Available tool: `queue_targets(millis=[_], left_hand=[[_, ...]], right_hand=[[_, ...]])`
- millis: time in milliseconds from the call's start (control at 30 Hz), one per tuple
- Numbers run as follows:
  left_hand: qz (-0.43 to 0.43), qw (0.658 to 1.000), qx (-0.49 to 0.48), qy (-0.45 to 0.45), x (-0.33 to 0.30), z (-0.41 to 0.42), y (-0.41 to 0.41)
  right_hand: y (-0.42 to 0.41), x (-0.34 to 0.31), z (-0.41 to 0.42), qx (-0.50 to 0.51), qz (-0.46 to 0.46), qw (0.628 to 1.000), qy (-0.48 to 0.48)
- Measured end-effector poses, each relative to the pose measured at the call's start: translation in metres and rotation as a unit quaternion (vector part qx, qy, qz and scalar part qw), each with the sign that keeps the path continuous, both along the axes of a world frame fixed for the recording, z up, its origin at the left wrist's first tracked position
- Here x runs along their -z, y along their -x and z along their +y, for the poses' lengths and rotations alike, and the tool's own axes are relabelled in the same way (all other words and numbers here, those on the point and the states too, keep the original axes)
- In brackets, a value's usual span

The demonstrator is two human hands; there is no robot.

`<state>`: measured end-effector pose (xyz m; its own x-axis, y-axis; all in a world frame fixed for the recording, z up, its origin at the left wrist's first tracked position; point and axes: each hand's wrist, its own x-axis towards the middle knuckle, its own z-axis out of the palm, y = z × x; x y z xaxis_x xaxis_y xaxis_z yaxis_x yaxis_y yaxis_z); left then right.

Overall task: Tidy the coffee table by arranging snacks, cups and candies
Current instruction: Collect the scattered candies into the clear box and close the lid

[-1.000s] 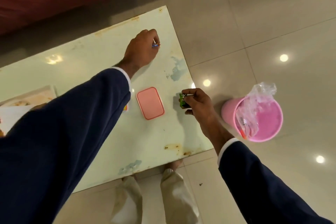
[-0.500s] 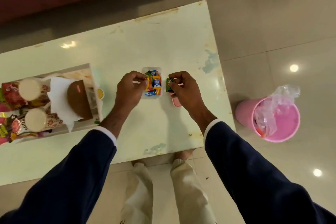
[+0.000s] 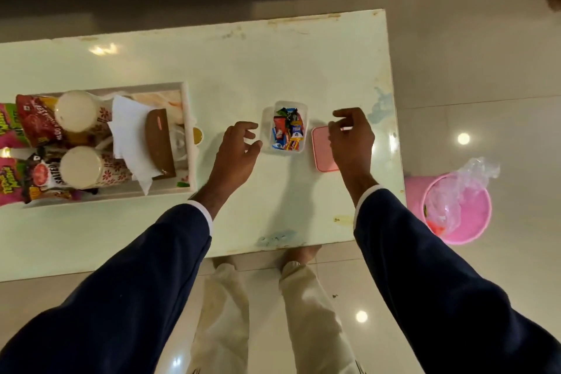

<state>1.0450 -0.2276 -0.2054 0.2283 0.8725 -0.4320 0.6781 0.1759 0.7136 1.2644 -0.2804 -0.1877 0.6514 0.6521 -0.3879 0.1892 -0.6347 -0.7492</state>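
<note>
Your left hand (image 3: 235, 147) and right hand (image 3: 349, 138) hang loose-fingered, holding nothing, either side of the clear candy box (image 3: 285, 127). It's full of wrapped candies on the coffee table (image 3: 273, 70), pink lid (image 3: 322, 150) under your right hand

Two cups (image 3: 79, 139), one candy box (image 3: 287, 126), one pink lid (image 3: 323, 149), one bin (image 3: 455, 209), perhaps four snack packets (image 3: 36, 121).

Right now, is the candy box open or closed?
Open. The clear candy box shows its wrapped candies uncovered, and the pink lid lies flat beside it on the table.
</note>
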Motion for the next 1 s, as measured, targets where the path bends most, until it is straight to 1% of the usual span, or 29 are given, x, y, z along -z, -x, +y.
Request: queue_targets(millis=[33,67,100,167,233,300,367,433,533,600,633,667,700,733,767,800,833,900,933,967,1000], left_hand=[[-0.007,1.000,0.004,0.007,0.001,-0.001,0.001],[-0.011,1.000,0.006,0.011,0.001,-0.001,0.001],[-0.017,1.000,0.006,0.015,0.002,-0.001,0.002],[-0.026,0.999,0.001,0.018,0.003,0.000,0.002],[-0.031,0.999,-0.008,0.020,0.004,0.000,0.003],[-0.028,0.999,-0.007,0.027,0.005,-0.001,0.005],[-0.024,0.999,0.005,0.034,0.006,-0.001,0.008],[-0.021,0.999,0.014,0.042,0.003,0.000,0.010],[-0.029,0.998,0.017,0.045,-0.006,0.003,0.008],[-0.039,0.998,0.013,0.044,-0.011,0.005,0.005],[-0.041,0.998,0.013,0.043,-0.014,0.006,0.003],[-0.042,0.998,0.015,0.042,-0.018,0.007,0.001],[-0.041,0.998,0.019,0.043,-0.020,0.009,-0.001],[-0.040,0.998,0.021,0.044,-0.022,0.011,-0.003],[-0.039,0.998,0.022,0.045,-0.023,0.013,-0.005],[-0.037,0.998,0.021,0.048,-0.024,0.016,-0.006],[-0.035,0.998,0.021,0.051,-0.024,0.018,-0.008],[-0.029,0.998,0.023,0.056,-0.022,0.024,-0.011],[-0.025,0.998,0.025,0.056,-0.021,0.026,-0.012],[-0.021,0.998,0.026,0.056,-0.019,0.027,-0.013],[-0.019,0.998,0.026,0.056,-0.017,0.029,-0.014]], right_hand=[[-0.003,0.002,-0.009,0.002,-0.034,0.999,0.019],[-0.005,0.005,-0.019,-0.016,-0.065,0.997,0.046],[-0.005,0.008,-0.028,-0.055,-0.097,0.990,0.083],[0.002,0.015,-0.043,-0.160,-0.152,0.961,0.165],[0.012,0.021,-0.051,-0.225,-0.190,0.932,0.209],[0.022,0.027,-0.054,-0.239,-0.221,0.919,0.221],[0.026,0.031,-0.051,-0.226,-0.245,0.916,0.223],[0.022,0.032,-0.047,-0.220,-0.255,0.913,0.230],[0.013,0.026,-0.044,-0.239,-0.262,0.907,0.227],[0.007,0.019,-0.044,-0.241,-0.267,0.910,0.208],[0.003,0.015,-0.044,-0.224,-0.266,0.917,0.195],[-0.001,0.011,-0.043,-0.195,-0.256,0.928,0.187],[-0.008,0.007,-0.042,-0.156,-0.224,0.944,0.185],[-0.015,0.004,-0.041,-0.103,-0.161,0.966,0.174],[-0.021,0.000,-0.039,-0.042,-0.077,0.985,0.147],[-0.025,-0.006,-0.038,0.011,0.008,0.994,0.109],[-0.026,-0.012,-0.037,0.044,0.079,0.993,0.071],[-0.018,-0.021,-0.032,0.049,0.185,0.981,0.015],[-0.012,-0.023,-0.029,0.041,0.215,0.976,-0.002],[-0.006,-0.023,-0.025,0.036,0.223,0.974,-0.015],[0.001,-0.021,-0.020,0.032,0.210,0.977,-0.021]])
